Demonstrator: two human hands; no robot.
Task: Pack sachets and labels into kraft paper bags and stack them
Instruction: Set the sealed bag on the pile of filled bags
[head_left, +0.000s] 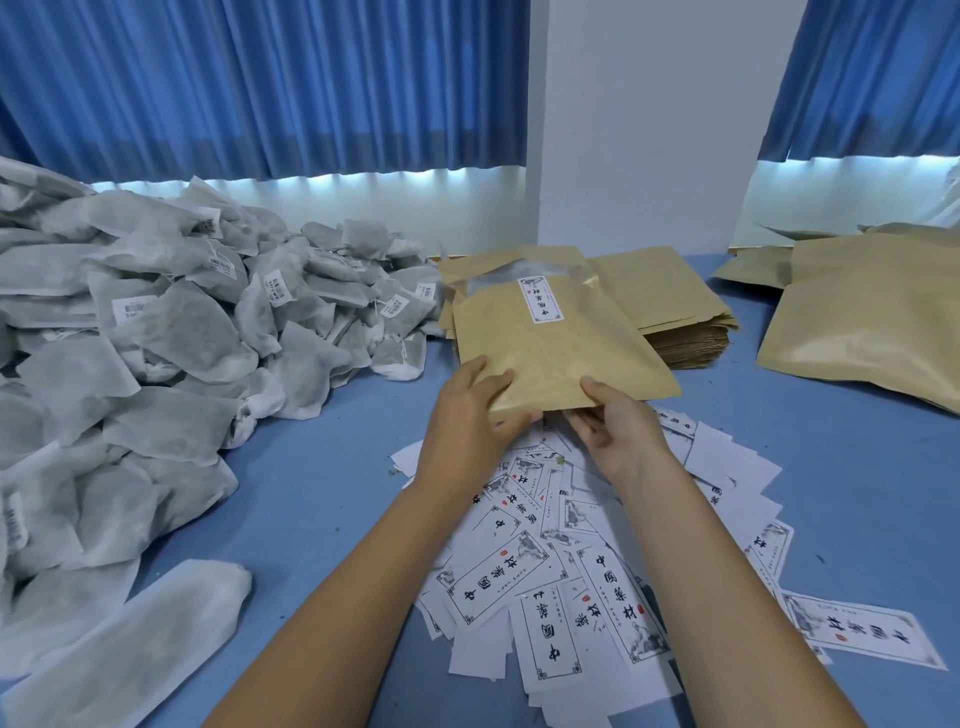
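Note:
Both my hands hold one kraft paper bag (561, 343) by its near edge, above the blue table. My left hand (470, 415) grips the near left corner, thumb under and fingers on top. My right hand (615, 426) pinches the near right part of that edge. A white label (540, 299) sticks out of the bag's far open end, beside a pale sachet. A pile of white sachets (171, 332) fills the left side. Loose printed labels (587, 561) lie scattered under my forearms.
A stack of flat kraft bags (675, 312) lies behind the held bag. Filled kraft bags (872, 338) lie at the right. One sachet (135, 634) lies apart at the near left. Blue curtains and a white wall stand behind the table (322, 493).

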